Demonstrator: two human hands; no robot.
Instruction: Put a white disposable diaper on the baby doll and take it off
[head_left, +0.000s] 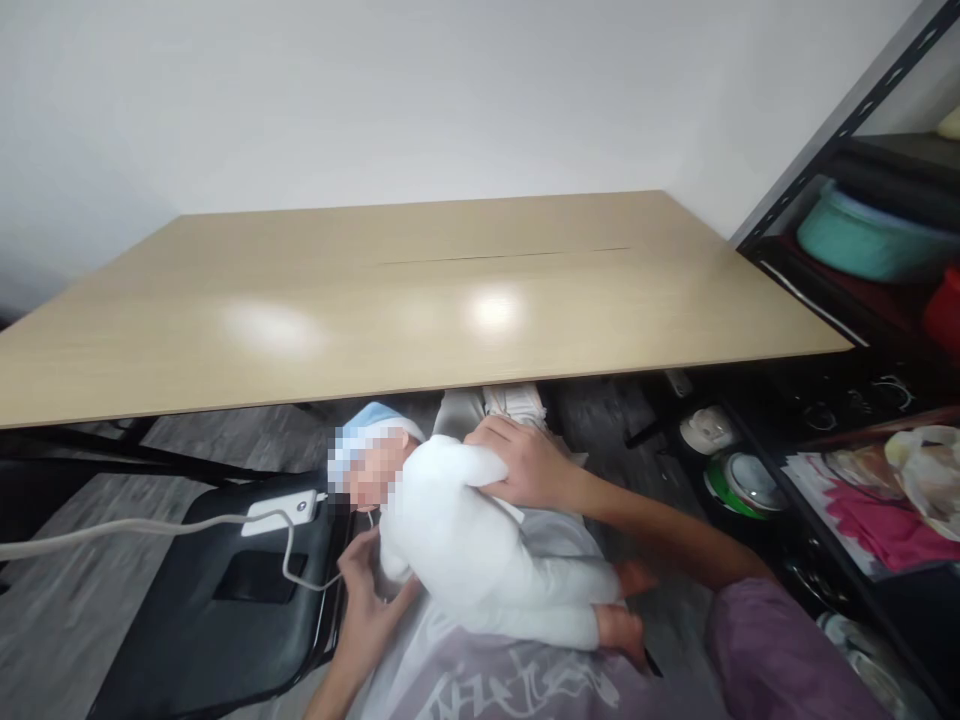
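Observation:
A baby doll (465, 530) in a white suit lies across my lap, its head to the left and its bare feet to the right. A light blue cap (375, 415) covers the head. My left hand (369, 590) grips the doll's near arm, thumb and fingers on either side of the white sleeve. Around the other sleeve, by the upper body, my right hand (529, 465) is closed; some fingertips are hidden behind the cloth.
A wooden table (420, 310) stands ahead, its front edge just beyond the doll. On a black chair (217, 620) at left lie a white power bank (281, 512) with a cable and a dark flat object (259, 578). Loaded shelves (810, 500) stand at right.

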